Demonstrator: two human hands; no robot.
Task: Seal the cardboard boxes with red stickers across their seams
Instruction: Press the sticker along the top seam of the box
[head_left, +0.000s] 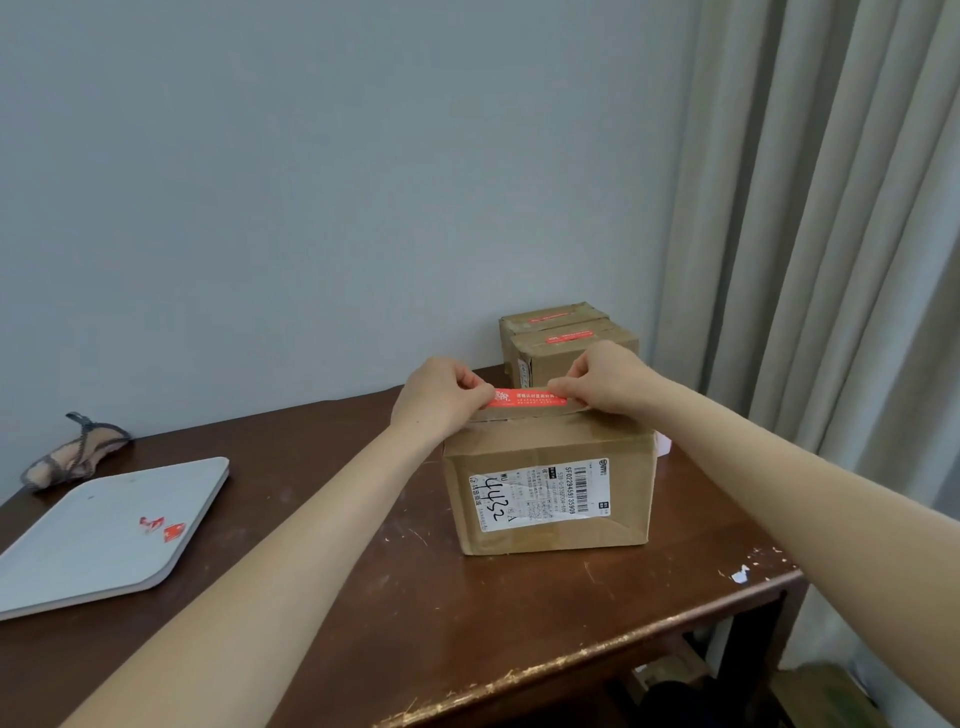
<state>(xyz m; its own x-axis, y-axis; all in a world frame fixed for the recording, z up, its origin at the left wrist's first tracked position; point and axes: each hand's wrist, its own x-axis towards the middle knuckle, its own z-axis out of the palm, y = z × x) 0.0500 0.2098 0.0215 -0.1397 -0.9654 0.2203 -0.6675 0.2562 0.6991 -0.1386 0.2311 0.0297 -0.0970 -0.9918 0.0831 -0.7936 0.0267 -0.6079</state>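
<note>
- A cloth bundle (72, 457) with a cord lies at the table's (363, 597) far left by the wall; what it is cannot be made out.
- A gray tray (62, 561) sits at nine o'clock from the near box, its near corner cut off by the frame edge. Red scraps (163, 529) lie on it.
- The left forearm comes in bare from the bottom edge and stretches straight toward the box. The left hand (441, 395) is knuckles-up, fingers curled, and pinches the left end of the red sticker (524, 397).
- The sticker is pulled flat between both hands over the top of the near box (550, 493), along its far side. Its printing is too small to read, and whether it touches the cardboard cannot be told.
- The box top and its seam are mostly hidden behind the hands. A white shipping label (540, 493) with handwritten digits faces the camera.
- At twelve o'clock stand two smaller boxes (566, 338) close together, each with a red strip on top; their lower parts are hidden.
- The right hand (602, 379), fingers bent down, pinches the sticker's right end; its forearm runs off the right edge.
- At three o'clock a white object (662, 444) peeks out, mostly hidden.
- A curtain (805, 260) hangs at the right.
</note>
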